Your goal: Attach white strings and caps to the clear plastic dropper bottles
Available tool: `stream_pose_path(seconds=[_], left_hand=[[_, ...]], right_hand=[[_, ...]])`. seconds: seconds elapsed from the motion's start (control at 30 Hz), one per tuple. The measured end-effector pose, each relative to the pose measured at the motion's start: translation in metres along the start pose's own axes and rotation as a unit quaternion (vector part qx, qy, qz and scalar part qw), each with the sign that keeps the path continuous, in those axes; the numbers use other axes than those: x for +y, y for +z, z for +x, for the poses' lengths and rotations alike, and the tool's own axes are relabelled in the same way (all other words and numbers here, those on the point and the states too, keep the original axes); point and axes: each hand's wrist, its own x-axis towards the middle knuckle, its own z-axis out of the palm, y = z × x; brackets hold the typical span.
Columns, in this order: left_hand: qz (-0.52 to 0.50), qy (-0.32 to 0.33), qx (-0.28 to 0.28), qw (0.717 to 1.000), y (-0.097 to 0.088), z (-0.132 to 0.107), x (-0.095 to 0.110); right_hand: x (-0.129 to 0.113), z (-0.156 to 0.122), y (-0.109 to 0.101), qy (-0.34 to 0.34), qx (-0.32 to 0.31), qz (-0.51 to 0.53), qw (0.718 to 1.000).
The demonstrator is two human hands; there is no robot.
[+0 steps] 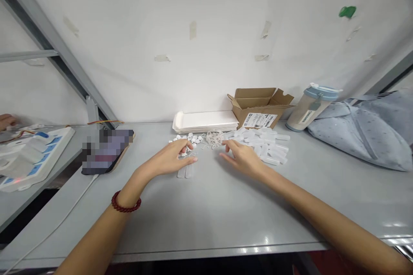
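A person's left hand (171,157), thumb and fingers apart, is over small white pieces (195,138) and two clear strips (189,172). The right hand (242,155), also parted, is between a heap of pale cord (214,138) and a pile of translucent tubes (276,151). Parts seem grouped by kind for easy reach; an open carton (242,114) stands behind, probably out of the way. The glossy grey tabletop (209,215) meets a white wall (213,77) with tape scraps.

Holds left hand (170,157) over small white pieces (196,139) and clear strips (189,172), right hand (242,157) beside tangled pale cords (214,137). Faces an open cardboard box (261,111).
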Motion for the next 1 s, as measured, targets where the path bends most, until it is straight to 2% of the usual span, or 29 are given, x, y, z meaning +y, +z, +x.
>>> stream_pose_path(seconds=[0.1, 0.23, 0.4, 0.67, 0.87, 0.93, 1.0], left_hand=[[0.017, 0.041, 0.06, 0.997, 0.007, 0.015, 0.014], [0.101, 0.069, 0.05, 0.991, 0.02, 0.046, 0.031], [0.138, 0.046, 0.062, 0.987, 0.036, 0.073, 0.045], [0.17, 0.033, 0.095, 0.98, 0.04, 0.07, 0.055], [0.143, 0.041, 0.097, 0.984, 0.042, 0.073, 0.051], [0.123, 0.044, 0.113, 0.985, 0.04, 0.072, 0.047], [0.1, 0.051, 0.139, 0.984, 0.038, 0.069, 0.044]], right_hand=[[0.023, 0.004, -0.017, 0.042, 0.023, -0.11, 0.993], [0.034, 0.004, -0.027, 0.052, -0.003, -0.163, 0.985], [0.034, 0.002, -0.02, 0.024, -0.025, -0.21, 0.977], [0.034, 0.002, -0.017, -0.019, -0.03, -0.212, 0.977], [0.028, 0.0, -0.015, -0.045, -0.013, -0.211, 0.976], [0.027, 0.0, -0.016, -0.055, 0.028, -0.177, 0.982], [0.026, 0.0, -0.016, -0.074, 0.102, -0.079, 0.989]])
